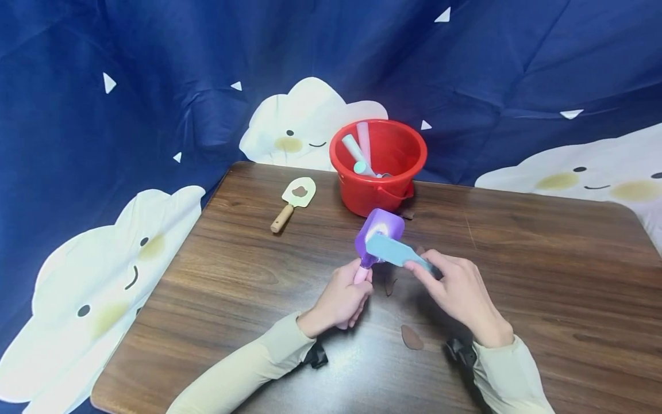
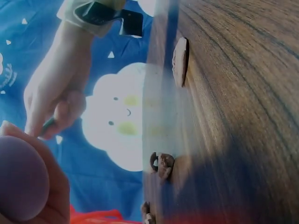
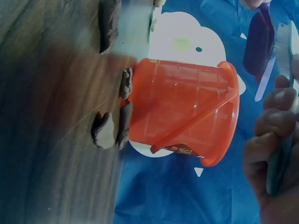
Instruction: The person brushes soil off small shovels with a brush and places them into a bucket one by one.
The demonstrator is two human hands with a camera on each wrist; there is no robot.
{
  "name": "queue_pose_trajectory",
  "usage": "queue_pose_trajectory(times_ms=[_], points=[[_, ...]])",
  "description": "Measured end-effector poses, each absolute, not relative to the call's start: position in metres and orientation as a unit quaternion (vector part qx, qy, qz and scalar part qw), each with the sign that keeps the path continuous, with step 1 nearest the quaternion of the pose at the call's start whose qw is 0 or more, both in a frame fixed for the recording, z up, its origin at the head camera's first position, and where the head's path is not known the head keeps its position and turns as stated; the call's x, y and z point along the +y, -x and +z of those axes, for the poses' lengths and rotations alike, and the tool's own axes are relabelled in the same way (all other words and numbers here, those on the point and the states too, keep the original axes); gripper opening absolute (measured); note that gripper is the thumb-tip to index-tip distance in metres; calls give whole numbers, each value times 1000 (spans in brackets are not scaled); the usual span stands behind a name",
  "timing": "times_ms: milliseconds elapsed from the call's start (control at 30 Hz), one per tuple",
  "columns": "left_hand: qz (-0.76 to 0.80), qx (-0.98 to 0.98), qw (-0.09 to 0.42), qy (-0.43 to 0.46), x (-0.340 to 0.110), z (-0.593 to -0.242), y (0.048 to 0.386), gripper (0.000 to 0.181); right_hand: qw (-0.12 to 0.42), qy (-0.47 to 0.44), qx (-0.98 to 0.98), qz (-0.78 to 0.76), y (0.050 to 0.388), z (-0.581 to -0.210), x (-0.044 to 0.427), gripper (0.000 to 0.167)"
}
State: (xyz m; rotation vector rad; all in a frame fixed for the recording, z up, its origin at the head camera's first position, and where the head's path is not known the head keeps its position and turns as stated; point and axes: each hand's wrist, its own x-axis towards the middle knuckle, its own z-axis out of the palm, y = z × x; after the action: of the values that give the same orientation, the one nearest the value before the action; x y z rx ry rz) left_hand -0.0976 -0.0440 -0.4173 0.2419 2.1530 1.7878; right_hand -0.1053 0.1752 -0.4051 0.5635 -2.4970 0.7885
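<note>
My left hand (image 1: 338, 299) grips the pink handle of a purple toy shovel (image 1: 394, 223), its blade up off the table. In the left wrist view the round lilac handle end (image 2: 21, 179) shows close up. My right hand (image 1: 462, 290) holds a light blue brush (image 1: 395, 251) between thumb and fingers. The brush head overlaps the shovel blade in the head view. White bristles (image 3: 282, 49) face the purple blade (image 3: 259, 44) in the right wrist view; whether they touch, I cannot tell. Brown flat pieces (image 1: 411, 337) lie on the table below both hands.
Behind the hands stands a red bucket (image 1: 362, 195) with several pale handles (image 1: 364, 141) in it. To its left lies a cream spade (image 1: 306, 187) with a wooden handle. More brown pieces (image 3: 103, 130) lie near the bucket's base. A blue curtain (image 1: 155, 57) hangs behind the wooden table (image 1: 233, 299).
</note>
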Motion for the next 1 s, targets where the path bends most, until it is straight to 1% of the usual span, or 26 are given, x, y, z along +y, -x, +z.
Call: queue_pose_trajectory(times_ms=[100, 233, 333, 467, 633, 833, 1000], points=[[625, 757, 171, -87, -45, -417, 98, 9, 234, -177, -909, 297, 109, -408, 177, 12], [620, 758, 180, -90, -45, -417, 96, 6, 262, -135, -902, 315, 116, -411, 179, 10], [618, 759, 187, -88, -44, -417, 96, 6, 275, -105, -902, 317, 120, -411, 180, 15], [610, 765, 189, -88, -44, -419, 96, 7, 271, -77, -910, 304, 122, -406, 179, 23], [582, 788, 175, -97, -43, -421, 97, 9, 238, -81, -923, 292, 116, -399, 175, 23], [552, 812, 161, -101, -44, -423, 99, 8, 183, -160, -937, 251, 105, -389, 165, 18], [518, 834, 154, -110, -44, -422, 99, 7, 146, -191, -946, 217, 100, -384, 162, 29]])
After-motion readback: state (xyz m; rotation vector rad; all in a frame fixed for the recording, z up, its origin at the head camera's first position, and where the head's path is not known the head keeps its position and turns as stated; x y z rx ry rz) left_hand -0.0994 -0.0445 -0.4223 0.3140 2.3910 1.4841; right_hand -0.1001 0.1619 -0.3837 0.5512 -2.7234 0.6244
